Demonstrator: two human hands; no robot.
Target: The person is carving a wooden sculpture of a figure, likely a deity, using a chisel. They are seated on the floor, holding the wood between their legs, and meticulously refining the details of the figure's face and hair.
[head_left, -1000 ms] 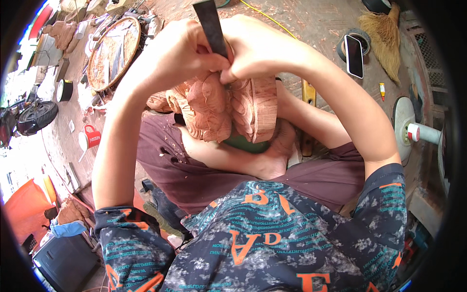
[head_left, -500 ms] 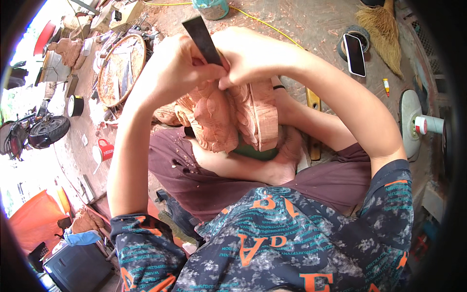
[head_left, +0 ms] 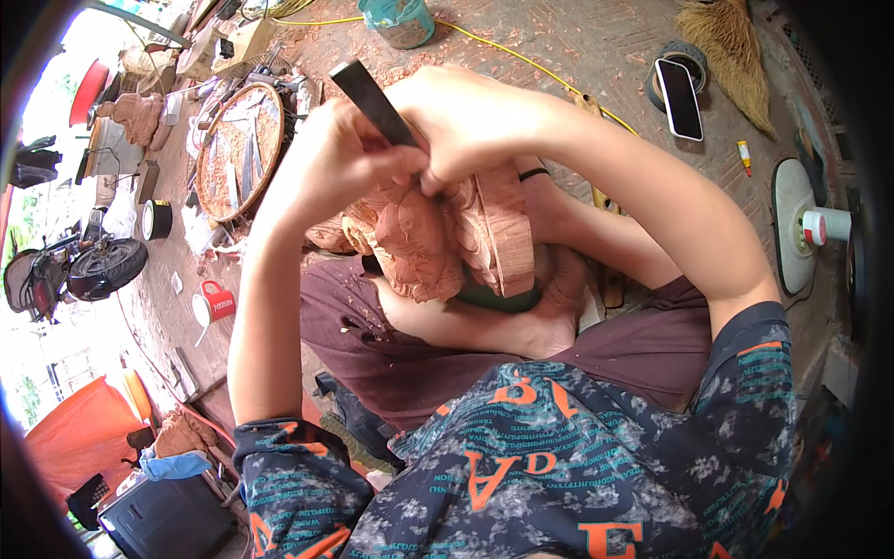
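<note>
Leaning further left than before, the dark flat tool (head_left: 379, 107) is clenched by left hand (head_left: 337, 156) and right hand (head_left: 458, 112) (both curled tight) over the wooden carving (head_left: 414, 244), at the lap's (head_left: 372, 340) far edge; overpressing could skid and gouge it.

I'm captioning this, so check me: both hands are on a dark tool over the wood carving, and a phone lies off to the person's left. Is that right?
Not quite: the head view shows the phone off to the person's right. The rest holds: the left hand and right hand are both on the dark tool over the wood carving.
</note>
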